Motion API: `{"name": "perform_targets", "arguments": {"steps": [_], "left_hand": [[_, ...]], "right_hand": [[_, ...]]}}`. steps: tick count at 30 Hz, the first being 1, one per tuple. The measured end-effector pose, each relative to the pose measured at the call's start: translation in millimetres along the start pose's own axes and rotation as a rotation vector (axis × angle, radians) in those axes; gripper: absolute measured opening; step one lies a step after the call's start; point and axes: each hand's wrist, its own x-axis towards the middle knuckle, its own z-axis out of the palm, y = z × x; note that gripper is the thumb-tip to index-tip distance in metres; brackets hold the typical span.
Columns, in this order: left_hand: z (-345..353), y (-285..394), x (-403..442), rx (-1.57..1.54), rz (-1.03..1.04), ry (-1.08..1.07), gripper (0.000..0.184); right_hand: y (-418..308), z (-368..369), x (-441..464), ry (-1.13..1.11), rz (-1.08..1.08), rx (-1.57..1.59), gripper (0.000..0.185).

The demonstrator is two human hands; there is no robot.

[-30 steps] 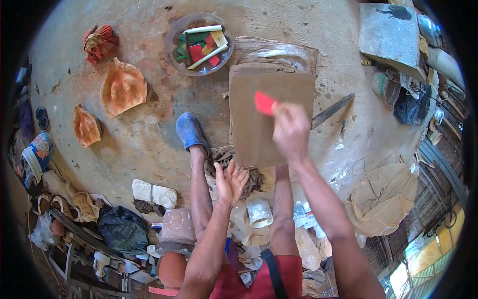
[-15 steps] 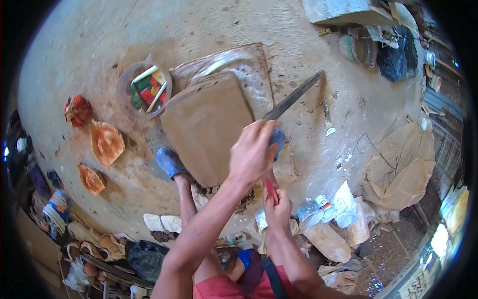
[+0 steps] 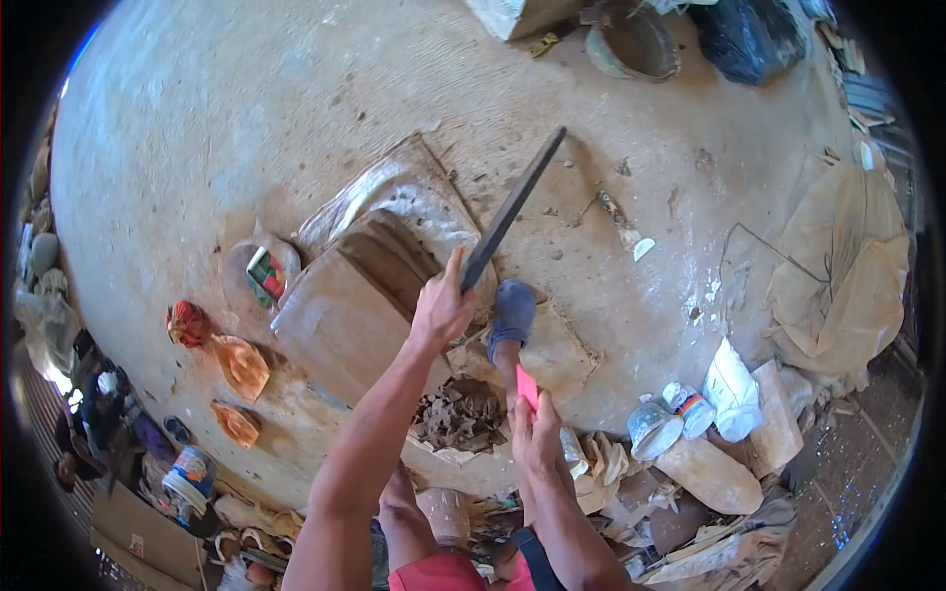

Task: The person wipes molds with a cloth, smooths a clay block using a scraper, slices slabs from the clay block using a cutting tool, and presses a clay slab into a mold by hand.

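A long dark flat bar (image 3: 520, 202) slants up and right, its lower end in my left hand (image 3: 443, 310), whose fingers are closed round it. My left hand is over the right side of a smooth brown slab (image 3: 340, 330), which lies on a whitish, clay-smeared sheet (image 3: 394, 192). Lower right, near my shin, my right hand (image 3: 535, 433) pinches a small pinkish-red flat piece (image 3: 527, 387) that points upward. Between the hands and lower down sits a heap of dark clay scraps (image 3: 460, 416).
A round container (image 3: 235, 276) with coloured pieces stands left of the slab. Orange moulded pieces (image 3: 241, 366) and a red bundle (image 3: 187, 323) lie further left. My blue shoe (image 3: 513, 313) is right of the slab. White tubs (image 3: 653, 429) and a brown sheet (image 3: 838, 266) are at right.
My left hand, open earlier, has taken hold of the dark bar and lifted it. My right hand has drawn back from above the slab with the red piece. The view has turned.
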Motion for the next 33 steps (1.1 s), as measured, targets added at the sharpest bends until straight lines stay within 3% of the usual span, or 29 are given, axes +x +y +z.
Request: {"name": "perform_targets", "arguments": {"steps": [1, 2, 4, 6, 7, 8, 10, 12, 14, 16, 18, 19, 25, 29, 31, 33], "left_hand": [[-8, 5, -10, -0.338, -0.094, -0.139, 0.051], [-16, 11, -25, -0.335, -0.087, -0.138, 0.051], [-35, 27, -57, -1.171, -0.323, -0.434, 0.056], [-56, 48, -93, -1.304, -0.376, -0.463, 0.056], [-69, 56, -110, -1.44, -0.437, -0.486, 0.055], [-77, 66, -126, -1.507, -0.429, -0.484, 0.061], [-88, 76, -153, -1.607, -0.404, -0.422, 0.063], [-106, 88, -173, -1.642, -0.46, -0.387, 0.06], [-119, 85, -192, -1.666, -0.504, -0.393, 0.064], [-127, 72, -215, -1.727, -0.456, -0.458, 0.066], [-130, 51, -248, -1.794, -0.415, -0.527, 0.068], [-130, 38, -268, -1.866, -0.456, -0.583, 0.071], [-146, -14, -369, -2.184, -0.567, -0.818, 0.075], [-164, -44, -423, -2.049, -0.604, -0.757, 0.083], [-180, -51, -430, -2.104, -0.583, -0.667, 0.085], [-177, -60, -438, -2.156, -0.468, -0.631, 0.083]], "right_hand": [[-44, -20, 10, 0.011, -0.072, -0.041, 0.02], [-42, -25, 15, 0.017, -0.075, -0.037, 0.02], [-34, -34, 30, 0.091, -0.245, 0.02, 0.021], [-58, -42, 36, 0.116, -0.31, 0.048, 0.022], [-72, -43, 36, 0.063, -0.459, 0.028, 0.021], [-88, -45, 33, 0.006, -0.609, 0.006, 0.022], [-117, -47, 24, -0.13, -0.586, -0.029, 0.027], [-135, -41, 24, -0.338, -0.792, -0.087, 0.029], [-140, -30, 27, -0.387, -0.815, -0.081, 0.039], [-146, -13, 43, -0.216, -0.907, -0.068, 0.036], [-141, 4, 74, -0.293, -0.535, 0.264, 0.031], [-152, -2, 99, -0.176, -0.749, -0.079, 0.031], [-159, -9, 171, 0.174, -0.648, -0.29, 0.034], [-108, -17, 153, 0.414, -0.363, 0.166, 0.036], [-81, -13, 99, 0.247, -0.247, 0.091, 0.036], [-49, 13, 31, -0.107, -0.219, -0.037, 0.035]]}}
